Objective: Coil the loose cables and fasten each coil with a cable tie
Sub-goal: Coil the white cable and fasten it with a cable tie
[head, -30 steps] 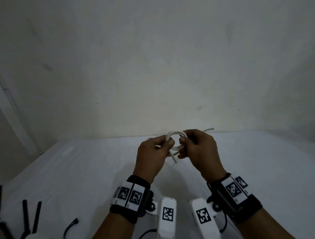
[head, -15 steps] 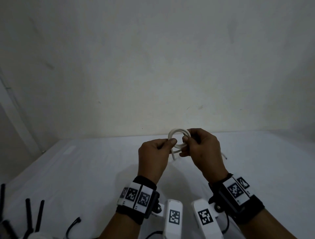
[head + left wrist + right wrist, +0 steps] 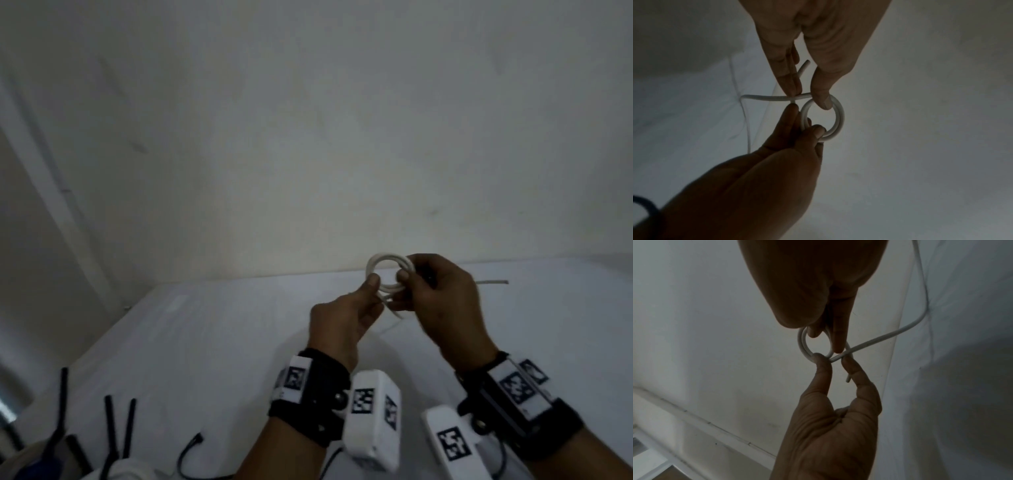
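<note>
Both hands meet a little right of centre in the head view, raised above the white table (image 3: pixel 205 342) and each pinching the same white cable (image 3: pixel 387 274), which is wound into a small ring of two or three turns. On the ring's left side, the left hand (image 3: pixel 346 322) holds the turns between thumb and fingertips; the right hand (image 3: pixel 442 301) curls its thumb and fingers round the right side. In the left wrist view the right hand (image 3: pixel 818 48) reaches down from the top of the frame, its thumb pressed on the coil's upper rim while its fingertips (image 3: pixel 791 84) pin a loose strand crossing just beside the ring; the left hand (image 3: pixel 777 162) grips the lower rim. A short cut end of the cable (image 3: pixel 804 68) sticks up behind the fingers, and a longer tail runs off to the left and down toward the cloth. The right wrist view shows the cable (image 3: pixel 803 344) ring at centre frame with its tail sweeping to the upper right. A white cloth covers the table, which meets a plain, pale wall (image 3: pixel 308 137) filling the upper two thirds of the head view. At the lower left of that frame several black cable ties (image 3: pixel 118 428) stand up from a blurred holder whose shape cannot be made out, and a thin black cable (image 3: pixel 186 455) lies on the cloth beside them.
</note>
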